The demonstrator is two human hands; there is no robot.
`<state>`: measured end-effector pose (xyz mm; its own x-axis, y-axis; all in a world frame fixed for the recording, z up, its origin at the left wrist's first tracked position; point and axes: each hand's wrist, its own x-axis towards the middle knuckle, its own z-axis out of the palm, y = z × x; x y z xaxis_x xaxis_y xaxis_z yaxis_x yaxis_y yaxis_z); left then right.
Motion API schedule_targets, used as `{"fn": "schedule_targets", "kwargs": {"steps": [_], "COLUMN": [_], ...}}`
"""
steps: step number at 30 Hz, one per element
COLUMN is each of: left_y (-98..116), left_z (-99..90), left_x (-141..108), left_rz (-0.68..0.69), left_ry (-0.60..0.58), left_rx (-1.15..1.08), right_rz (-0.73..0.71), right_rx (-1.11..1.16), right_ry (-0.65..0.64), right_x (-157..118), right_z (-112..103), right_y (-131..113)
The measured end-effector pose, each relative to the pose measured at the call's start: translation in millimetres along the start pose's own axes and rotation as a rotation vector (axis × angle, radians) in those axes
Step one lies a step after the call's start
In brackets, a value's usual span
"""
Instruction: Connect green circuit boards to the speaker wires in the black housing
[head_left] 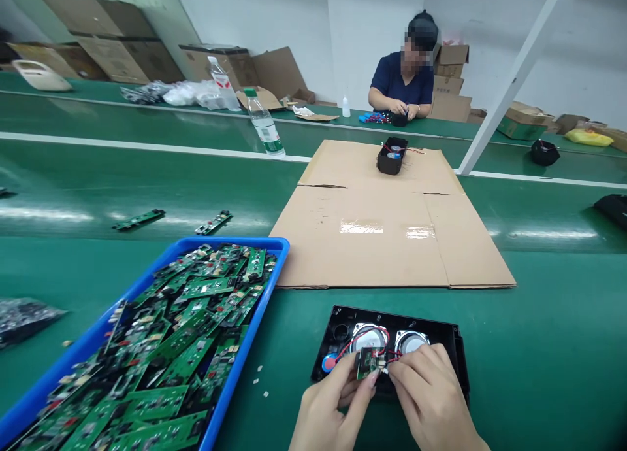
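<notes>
Over the black rectangular plastic speaker housing (392, 320), the left hand (330, 402) pinches a small green circuit board (365, 365), presumably steadying it for the right hand (434, 392), clamped on thin red wires (390, 355).

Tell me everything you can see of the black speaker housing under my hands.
The black speaker housing looks like plastic: an elongated, open shell lying on the green worktop, hollow side up. Two round, silver-rimmed speakers sit side by side inside, with a round recess near the far left corner. Red wires loop across it, and a blue cylinder lies at its left end. The left hand and right hand hide part of its near side; contact is unclear.
</notes>
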<state>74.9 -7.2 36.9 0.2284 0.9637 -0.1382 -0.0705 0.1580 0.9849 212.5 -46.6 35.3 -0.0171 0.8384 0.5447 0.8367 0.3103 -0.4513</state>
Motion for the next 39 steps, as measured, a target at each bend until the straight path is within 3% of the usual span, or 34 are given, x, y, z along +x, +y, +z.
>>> {"fn": "schedule_targets", "kwargs": {"steps": [9,14,21,29,34,39], "left_y": [-4,-6,-6,2,5,7], "left_z": [-13.1,-9.6,-10.9,-14.9,-12.8,-12.2], "left_x": [4,3,4,10,9,11], "left_rz": [0.055,0.063,0.163,0.376,0.453,0.422], "left_ry": [-0.180,-0.138,-0.241,-0.293,-0.270,-0.267], "left_rx": [0.200,0.163,0.339,0.494,0.480,0.437], "right_rz": [0.026,0.008,-0.100,0.127,0.091,0.087], "right_rx": [-0.021,-0.071,-0.230,-0.068,-0.059,-0.036], "right_ry": [-0.065,-0.093,-0.097,-0.038,-0.101,-0.025], "right_x": [-3,-6,-7,-12,-9,-9], "right_z": [-2,-1,0,9,7,14], "right_y": [2,4,1,5,8,6]}}
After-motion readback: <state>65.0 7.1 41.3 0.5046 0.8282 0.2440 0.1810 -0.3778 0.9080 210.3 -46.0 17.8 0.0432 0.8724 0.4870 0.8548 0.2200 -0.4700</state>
